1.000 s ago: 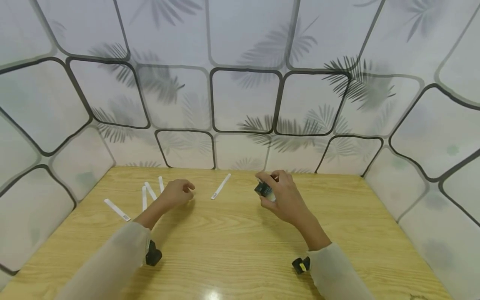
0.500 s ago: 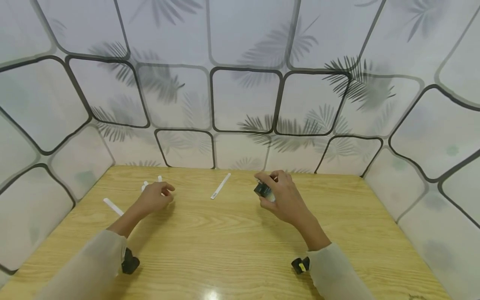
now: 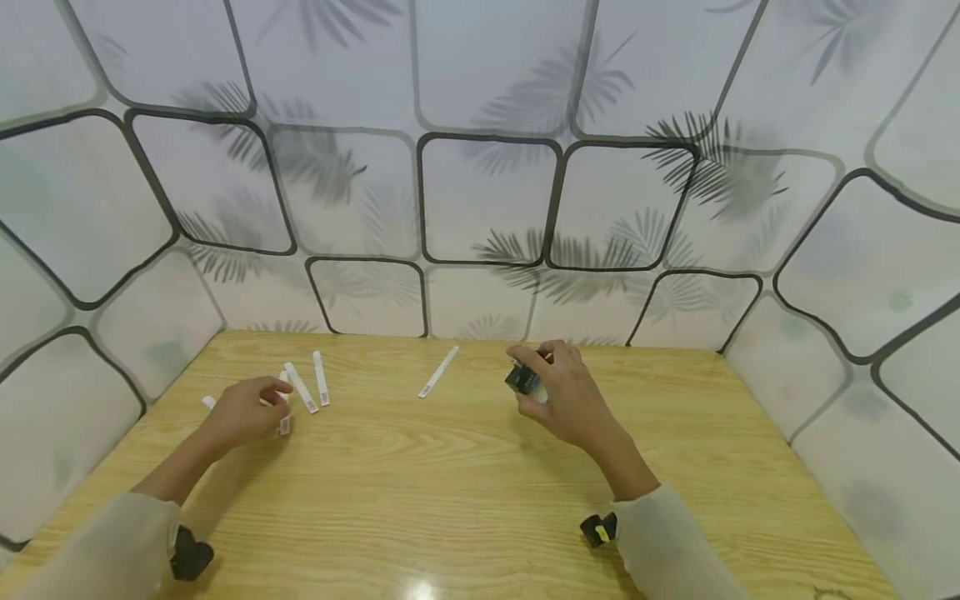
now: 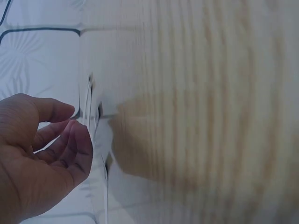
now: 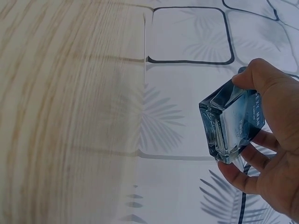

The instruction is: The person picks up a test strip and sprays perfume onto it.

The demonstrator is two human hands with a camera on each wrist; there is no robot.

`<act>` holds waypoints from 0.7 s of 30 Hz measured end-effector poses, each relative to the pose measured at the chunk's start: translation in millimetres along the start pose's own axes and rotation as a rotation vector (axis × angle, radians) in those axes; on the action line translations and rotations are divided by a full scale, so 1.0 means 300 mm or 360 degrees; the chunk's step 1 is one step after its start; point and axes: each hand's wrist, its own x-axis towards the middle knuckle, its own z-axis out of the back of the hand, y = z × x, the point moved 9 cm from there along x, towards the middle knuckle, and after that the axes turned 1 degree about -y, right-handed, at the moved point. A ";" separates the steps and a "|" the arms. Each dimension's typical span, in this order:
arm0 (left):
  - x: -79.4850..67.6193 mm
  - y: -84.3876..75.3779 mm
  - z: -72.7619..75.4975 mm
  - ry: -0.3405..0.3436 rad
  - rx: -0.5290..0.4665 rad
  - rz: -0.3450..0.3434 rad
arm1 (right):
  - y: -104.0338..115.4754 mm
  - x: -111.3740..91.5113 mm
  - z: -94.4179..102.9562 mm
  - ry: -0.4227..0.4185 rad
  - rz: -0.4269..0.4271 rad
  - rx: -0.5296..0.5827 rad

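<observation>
At the right, my right hand (image 3: 570,396) grips a dark blue glass perfume bottle (image 3: 522,379) between thumb and fingers, above the table. The right wrist view shows its clear, thick-bottomed glass body (image 5: 231,121) tilted. My left hand (image 3: 243,414) hovers over white paper test strips at the left, fingers loosely curled. Nothing shows between its fingers (image 4: 84,149) in the left wrist view. One strip (image 3: 284,426) lies partly hidden under that hand, and another strip (image 3: 208,402) shows only its tip. Two strips, a slanted one (image 3: 302,388) and a straighter one (image 3: 321,379), lie just right of it.
A single strip (image 3: 438,372) lies apart near the table's back middle. The wood-grain table (image 3: 420,500) meets a patterned backdrop (image 3: 487,200) behind and on both sides. Black cameras sit at the left wrist (image 3: 190,553) and right wrist (image 3: 599,530).
My left hand has moved left and slightly toward me, across the group of strips, uncovering two of them. The right hand keeps the perfume bottle in nearly the same place.
</observation>
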 end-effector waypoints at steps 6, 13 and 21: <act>-0.047 0.065 0.029 -0.0019 -0.0056 0.0072 | 0.003 0.002 -0.001 0.0019 -0.0017 0.0010; -0.066 0.118 0.074 -0.0088 0.0013 0.0089 | -0.003 0.000 0.000 0.0038 -0.0032 0.0015; -0.073 0.175 0.120 -0.0096 0.0283 0.0117 | -0.008 -0.002 0.004 0.0040 -0.0040 0.0004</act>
